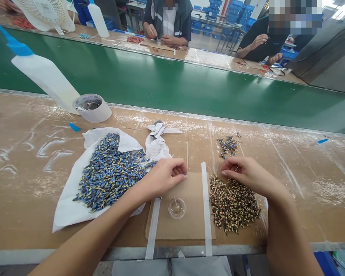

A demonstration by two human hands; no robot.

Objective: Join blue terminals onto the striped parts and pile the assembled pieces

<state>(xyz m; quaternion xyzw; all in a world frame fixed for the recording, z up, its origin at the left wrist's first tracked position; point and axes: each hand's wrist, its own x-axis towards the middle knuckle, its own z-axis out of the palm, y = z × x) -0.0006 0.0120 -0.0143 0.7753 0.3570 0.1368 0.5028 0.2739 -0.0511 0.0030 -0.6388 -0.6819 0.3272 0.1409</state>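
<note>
My left hand (165, 177) is curled in a pinch above a taped cardboard pad (189, 222), its fingertips closed on something too small to name. My right hand (243, 172) is also curled, fingers pressed together at the top edge of a brown, yellow-flecked pile of small parts (232, 205). A heap of blue and yellow parts (109, 172) lies on a white plastic bag (71, 207) left of my left hand. A small clear dish (177, 208) with a thin stick sits on the pad. A little cluster of blue parts (227, 145) lies beyond my right hand.
A white squeeze bottle with a blue nozzle (43, 73) and a roll of tape (92, 108) stand at the back left. A green conveyor belt (175, 84) runs behind the bench. Two other people (168, 23) work across it, near a white fan (46, 13).
</note>
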